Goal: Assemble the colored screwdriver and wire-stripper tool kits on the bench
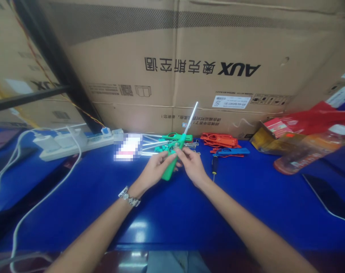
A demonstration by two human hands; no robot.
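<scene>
A long-nosed green lighter (167, 171) with a silver metal tube is held over the blue table, its tube slanting up and to the right. My left hand (154, 167) is closed around the green handle. The fingers of my right hand (192, 163) pinch the same lighter higher up, near where the tube begins; the fingertips partly hide that spot. Just behind my hands lies a pile of more green lighters (174, 136) with metal tubes and small metal parts. Right of my right hand is a dark-handled screwdriver (215, 165).
Red plastic pieces (220, 139) and a blue piece (232, 151) lie behind the screwdriver. A drink bottle (306, 155) and a phone (330, 197) are at the right. A power strip (84, 145) with a white cable stands left. Large cardboard (189, 41) walls the back.
</scene>
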